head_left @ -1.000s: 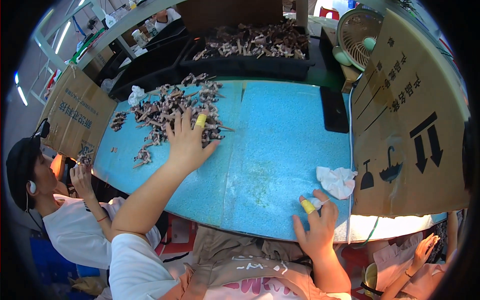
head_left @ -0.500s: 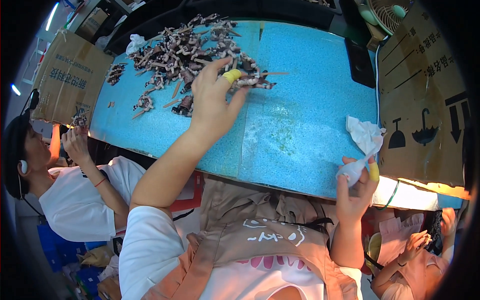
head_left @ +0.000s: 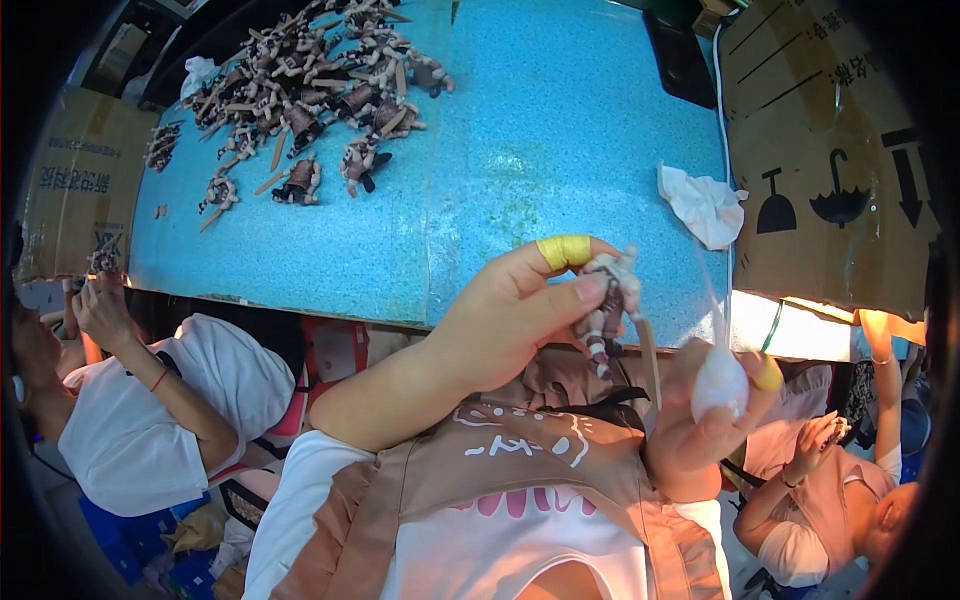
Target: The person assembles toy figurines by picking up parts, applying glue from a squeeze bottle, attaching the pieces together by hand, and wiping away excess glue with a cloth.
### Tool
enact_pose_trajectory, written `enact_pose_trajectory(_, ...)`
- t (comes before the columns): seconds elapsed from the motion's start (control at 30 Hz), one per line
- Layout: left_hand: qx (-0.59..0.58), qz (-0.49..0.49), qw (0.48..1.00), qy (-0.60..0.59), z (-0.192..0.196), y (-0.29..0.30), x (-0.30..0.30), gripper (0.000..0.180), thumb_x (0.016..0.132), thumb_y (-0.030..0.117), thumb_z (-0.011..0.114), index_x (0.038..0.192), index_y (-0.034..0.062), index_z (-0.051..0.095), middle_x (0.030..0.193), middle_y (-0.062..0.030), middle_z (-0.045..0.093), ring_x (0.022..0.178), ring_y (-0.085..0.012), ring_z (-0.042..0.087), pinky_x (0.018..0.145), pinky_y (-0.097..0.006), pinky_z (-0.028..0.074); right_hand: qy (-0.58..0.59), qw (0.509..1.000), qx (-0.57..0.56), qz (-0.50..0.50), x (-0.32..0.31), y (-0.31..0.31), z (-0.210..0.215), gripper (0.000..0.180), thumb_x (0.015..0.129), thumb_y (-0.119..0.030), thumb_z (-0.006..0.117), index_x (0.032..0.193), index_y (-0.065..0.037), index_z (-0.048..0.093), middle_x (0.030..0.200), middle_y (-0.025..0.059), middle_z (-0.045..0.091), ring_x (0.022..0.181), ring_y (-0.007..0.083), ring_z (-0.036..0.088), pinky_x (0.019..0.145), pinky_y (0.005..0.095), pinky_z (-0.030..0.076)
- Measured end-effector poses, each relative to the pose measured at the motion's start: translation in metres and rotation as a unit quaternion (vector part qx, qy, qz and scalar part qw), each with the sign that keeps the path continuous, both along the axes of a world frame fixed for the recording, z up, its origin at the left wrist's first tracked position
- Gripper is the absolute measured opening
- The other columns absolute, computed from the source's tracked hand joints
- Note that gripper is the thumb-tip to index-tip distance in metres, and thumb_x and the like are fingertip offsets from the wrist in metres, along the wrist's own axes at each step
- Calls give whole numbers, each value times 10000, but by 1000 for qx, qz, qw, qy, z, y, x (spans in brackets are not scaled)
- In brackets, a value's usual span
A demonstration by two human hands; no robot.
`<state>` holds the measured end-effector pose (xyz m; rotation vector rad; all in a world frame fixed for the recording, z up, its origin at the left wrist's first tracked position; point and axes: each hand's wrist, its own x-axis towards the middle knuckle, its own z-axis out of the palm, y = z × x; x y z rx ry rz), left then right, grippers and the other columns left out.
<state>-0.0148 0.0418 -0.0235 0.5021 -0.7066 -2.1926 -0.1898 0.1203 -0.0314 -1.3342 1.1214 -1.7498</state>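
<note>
In my left hand [head_left: 520, 310], a small painted figurine [head_left: 612, 292] is pinched between thumb and forefinger above the table's near edge. A thin wooden stick [head_left: 649, 362] hangs down from beside it. My right hand [head_left: 690, 440], a little to the right and nearer me, is wrapped round a white squeeze bottle [head_left: 720, 385], whose long thin nozzle points away from me. Yellow tape [head_left: 565, 252] covers a finger of my left hand, and a right finger wears the same. Many similar figurines [head_left: 300, 125] lie heaped with wooden sticks at the far left of the blue table [head_left: 530, 110].
Crumpled white tissue [head_left: 703, 206] lies by the table's right side, near a white cable [head_left: 722, 110]. A black phone-like slab [head_left: 680, 58] rests farther back. Cardboard boxes [head_left: 820, 260] stand at both ends. Co-workers sit left [head_left: 150, 420] and right [head_left: 825, 500], handling small pieces.
My left hand has come back from the pile toward me with one figurine. The bottle in my right hand has moved nearer to me. The view has shifted slightly.
</note>
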Motion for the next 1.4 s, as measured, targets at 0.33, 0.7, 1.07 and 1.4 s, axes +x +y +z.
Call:
enact_pose_trajectory(0.33, -295, 99, 917, -248, 4, 14, 4, 331, 801, -45, 556, 1117, -21, 460, 1023, -106, 457, 898, -179, 548, 794, -304, 472, 52, 961, -264, -54, 4, 2, -8, 340, 765, -201, 616, 1045, -92, 457, 623, 22, 503, 460, 141, 408, 447, 284, 266)
enact_pose_trajectory(0.7, -307, 188, 913, -190, -6, 17, -3, 328, 737, -75, 598, 1042, -6, 497, 1004, -75, 403, 880, -150, 500, 759, -261, 413, 126, 957, -256, -45, 8, 5, -6, 229, 806, -221, 581, 991, -135, 475, 631, -2, 469, 472, 128, 377, 447, 273, 254)
enact_pose_trajectory(1.07, -335, 185, 905, -188, -8, 15, -4, 323, 752, -117, 557, 1048, -26, 464, 1026, -91, 387, 935, -197, 550, 819, -309, 466, 146, 958, -241, -56, 7, 6, -8, 196, 809, -236, 579, 951, -145, 478, 618, -6, 459, 472, 130, 385, 435, 271, 244)
enact_pose_trajectory(1.4, -354, 208, 885, -218, -10, 16, -5, 339, 733, -67, 611, 1041, 34, 514, 993, -59, 404, 825, -122, 492, 660, -226, 391, 137, 962, -227, -66, 7, 5, -4, 174, 816, -226, 571, 929, -140, 471, 605, -2, 452, 463, 134, 393, 432, 264, 257)
